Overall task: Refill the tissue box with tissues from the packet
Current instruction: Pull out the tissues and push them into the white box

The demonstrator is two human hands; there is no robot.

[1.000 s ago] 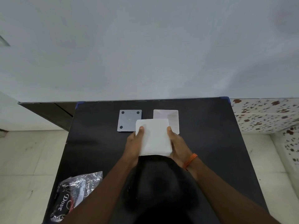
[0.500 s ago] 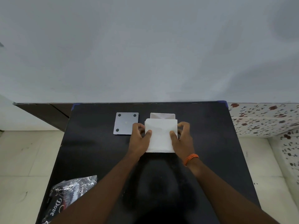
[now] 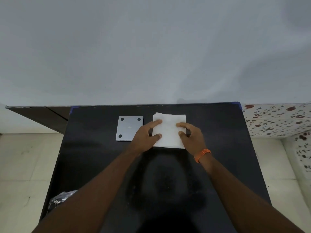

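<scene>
A white stack of tissues (image 3: 169, 130) lies over the open white tissue box at the back middle of the black table (image 3: 218, 148), and the box itself is hidden beneath it. My left hand (image 3: 146, 135) holds the stack's left edge between thumb and fingers. My right hand (image 3: 191, 135), with an orange band on its wrist, grips the right edge. The grey box lid (image 3: 130, 128), with black dots at its corners, lies flat just left of my left hand. The clear tissue packet (image 3: 60, 199) shows partly at the table's front left, behind my left forearm.
A pale wall rises right behind the table's far edge. Light floor tiles run along both sides of the table. A flowered tiled ledge (image 3: 276, 120) stands to the right, and a dark wooden surface (image 3: 42, 116) to the left.
Both hands have carried the tissue stack away from me and set it over the white box, which now is covered. The view has shifted, so the packet sits lower in view.
</scene>
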